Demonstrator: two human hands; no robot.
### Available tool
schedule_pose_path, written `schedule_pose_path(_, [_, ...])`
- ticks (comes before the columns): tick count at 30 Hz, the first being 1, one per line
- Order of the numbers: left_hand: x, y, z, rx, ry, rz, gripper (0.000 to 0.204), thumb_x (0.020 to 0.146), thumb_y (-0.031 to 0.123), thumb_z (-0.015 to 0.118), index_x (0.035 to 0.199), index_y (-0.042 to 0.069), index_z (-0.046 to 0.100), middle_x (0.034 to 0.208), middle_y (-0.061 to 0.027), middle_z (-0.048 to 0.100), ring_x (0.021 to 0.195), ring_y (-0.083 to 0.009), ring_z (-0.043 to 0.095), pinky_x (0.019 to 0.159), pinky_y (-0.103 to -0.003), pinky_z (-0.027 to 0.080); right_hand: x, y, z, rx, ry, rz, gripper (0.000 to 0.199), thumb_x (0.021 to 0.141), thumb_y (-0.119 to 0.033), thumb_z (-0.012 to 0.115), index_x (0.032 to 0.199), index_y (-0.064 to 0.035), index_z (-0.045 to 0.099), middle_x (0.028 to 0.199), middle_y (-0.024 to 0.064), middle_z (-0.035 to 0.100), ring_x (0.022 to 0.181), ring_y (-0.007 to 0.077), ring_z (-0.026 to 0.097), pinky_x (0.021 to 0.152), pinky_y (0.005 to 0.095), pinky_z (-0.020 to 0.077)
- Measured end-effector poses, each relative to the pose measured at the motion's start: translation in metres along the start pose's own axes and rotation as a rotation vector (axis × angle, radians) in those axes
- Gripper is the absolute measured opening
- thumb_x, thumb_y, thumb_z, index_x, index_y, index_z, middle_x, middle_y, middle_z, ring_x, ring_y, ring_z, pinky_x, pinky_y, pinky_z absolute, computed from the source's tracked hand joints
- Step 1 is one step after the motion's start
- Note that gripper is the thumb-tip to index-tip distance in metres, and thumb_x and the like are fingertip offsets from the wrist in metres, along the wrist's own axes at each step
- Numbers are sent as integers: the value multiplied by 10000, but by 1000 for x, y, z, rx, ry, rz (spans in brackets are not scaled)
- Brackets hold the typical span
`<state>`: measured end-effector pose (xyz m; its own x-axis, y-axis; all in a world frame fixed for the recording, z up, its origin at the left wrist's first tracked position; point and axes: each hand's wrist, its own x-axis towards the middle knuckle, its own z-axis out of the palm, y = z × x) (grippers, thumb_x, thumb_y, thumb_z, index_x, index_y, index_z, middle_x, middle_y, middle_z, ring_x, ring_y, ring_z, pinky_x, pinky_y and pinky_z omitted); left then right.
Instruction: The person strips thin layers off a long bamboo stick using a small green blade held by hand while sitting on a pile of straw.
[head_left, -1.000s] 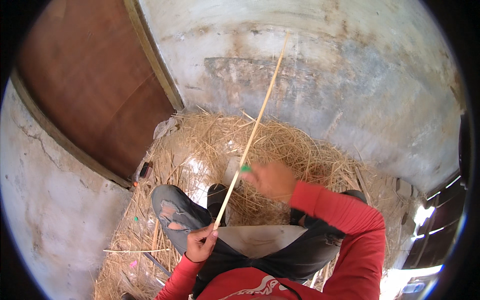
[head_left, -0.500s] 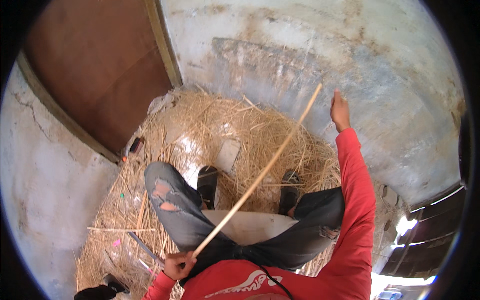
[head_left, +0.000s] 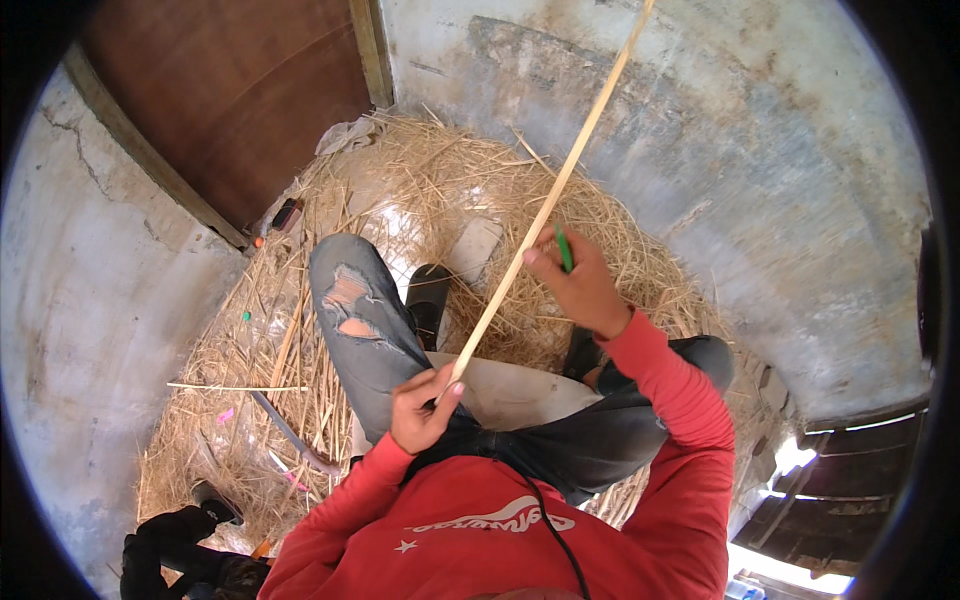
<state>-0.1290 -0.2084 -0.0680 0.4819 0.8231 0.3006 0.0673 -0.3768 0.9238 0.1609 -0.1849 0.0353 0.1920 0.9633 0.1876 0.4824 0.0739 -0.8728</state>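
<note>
A long, pale bamboo strip slants from my lap up past the top edge of the view. My left hand is closed around its lower end, thumb on top. My right hand is curled beside the middle of the strip, with thumb and fingers at its edge. A small green object, perhaps a handle, sticks out of that hand; the rest of it is hidden by the fingers. The strip lies above my knees and a pale board or sack between my legs.
Straw and split shavings cover the floor. A grey curved strip and a thin stick lie left of my leg. A plastered wall and a brown door enclose the space. Another person's dark-clothed leg shows at lower left.
My right hand has come down and left from beyond the strip's far end to its middle, and the green object now shows. My left hand has risen with the strip.
</note>
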Motion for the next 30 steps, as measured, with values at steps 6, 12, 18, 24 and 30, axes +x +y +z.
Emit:
schedule_pose_path(6, [1,0,21,-403,-108,-247,403,1028,113,635,1409,-8,589,820,-14,636,739,-71,603,678,-235,493,-29,-12,17,-92,-39,-139,274,945,-292,716,1028,-38,655,667,76,507,596,190,488,578,346,407])
schedule_pose_path(12, [2,7,3,-513,-174,-293,424,1102,247,494,1437,-9,542,615,23,507,499,-40,393,478,-217,301,-51,-31,21,-365,-168,-258,365,978,-416,631,968,-52,647,632,174,588,567,366,613,538,453,467])
schedule_pose_path(18, [10,29,-14,-416,-185,-268,335,1114,236,467,1279,-16,615,595,48,463,508,-34,388,492,-226,329,-73,-30,66,-582,-227,-294,442,984,-509,593,883,-79,618,565,196,592,531,432,631,501,533,478])
schedule_pose_path(24, [-1,36,-29,-348,-190,-279,375,1120,262,438,1227,-45,623,561,37,442,473,-48,374,469,-229,281,-19,-35,41,-536,69,-272,445,1014,-487,556,899,-67,651,591,202,606,543,433,625,490,546,473])
schedule_pose_path(30, [8,53,-36,-273,-116,-207,340,1110,225,469,1258,-31,637,585,50,460,507,-32,404,484,-227,319,-41,-57,55,-614,-138,-348,484,1005,-525,549,911,-67,676,601,206,617,551,432,632,496,533,485])
